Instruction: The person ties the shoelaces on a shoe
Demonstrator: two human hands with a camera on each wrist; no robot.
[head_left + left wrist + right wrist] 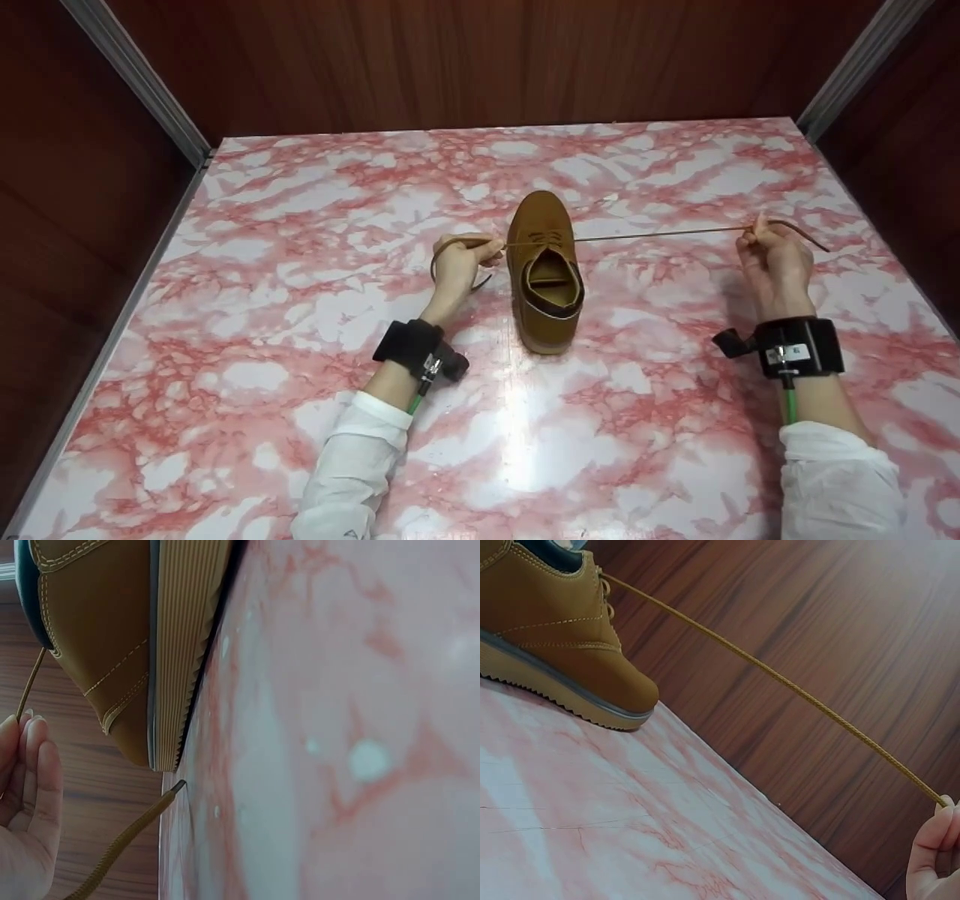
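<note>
A tan leather shoe [545,326] stands upright on the table, toe pointing away and its dark-lined opening toward me. Close by its left side, my left hand [459,264] pinches one part of the shoelace [28,682]; the loose end loops over the hand, its dark tip hanging down. Well out to the right, my right hand [778,262] pinches the other part of the lace [780,679] between thumb and fingers. That stretch runs taut and nearly straight from the shoe's eyelets, and a short tail sticks out beyond the right hand.
The table [247,435] has a pink-and-white marbled top. Dark wood panels [510,60] rise behind it and at both sides, with metal strips [139,75] in the corners. Each wrist wears a black strap [802,349] with a camera and green cable.
</note>
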